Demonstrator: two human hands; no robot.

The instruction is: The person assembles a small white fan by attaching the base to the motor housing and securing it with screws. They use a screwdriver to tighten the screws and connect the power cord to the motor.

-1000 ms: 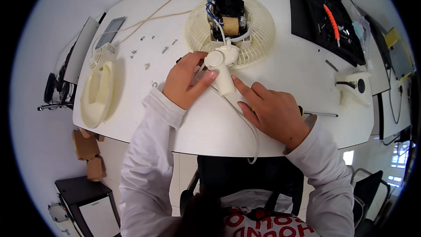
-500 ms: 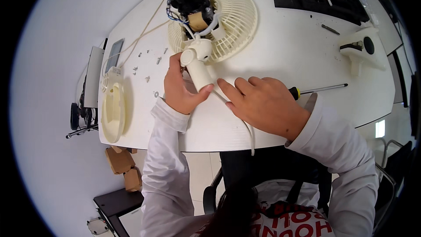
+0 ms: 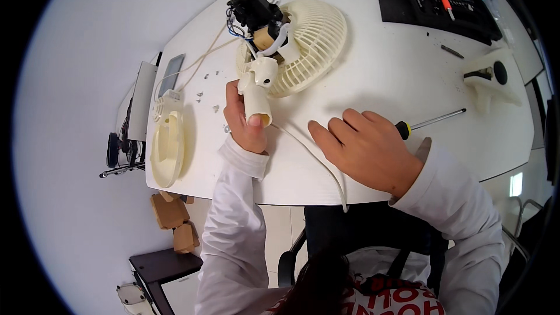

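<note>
My left hand (image 3: 249, 125) is wrapped round the cream neck tube (image 3: 255, 102) of a fan, the thumb at its open lower end. Above the tube, the black motor (image 3: 254, 11) and its bare wires show on the back of the round fan grille (image 3: 321, 35), which lies on the table. Right of the tube, my right hand (image 3: 367, 151) is curled with the index finger partly stretched out. A screwdriver (image 3: 436, 120) with a black and yellow handle sticks out from under this hand; the palm's grip is hidden. A pale cord (image 3: 318, 160) runs from behind the tube over the table's front edge.
Several screws (image 3: 199, 96) lie left of the fan, near a cream oval cover (image 3: 167, 151) and a grey phone-like slab (image 3: 171, 73). At right are a cream housing (image 3: 490, 79) and a small metal bit (image 3: 452, 51). A black tool case (image 3: 437, 6) stands far right.
The whole view has shifted. My left hand has turned the neck tube so its open end shows. My right index finger has drawn away from the tube, and the screwdriver has moved with that hand.
</note>
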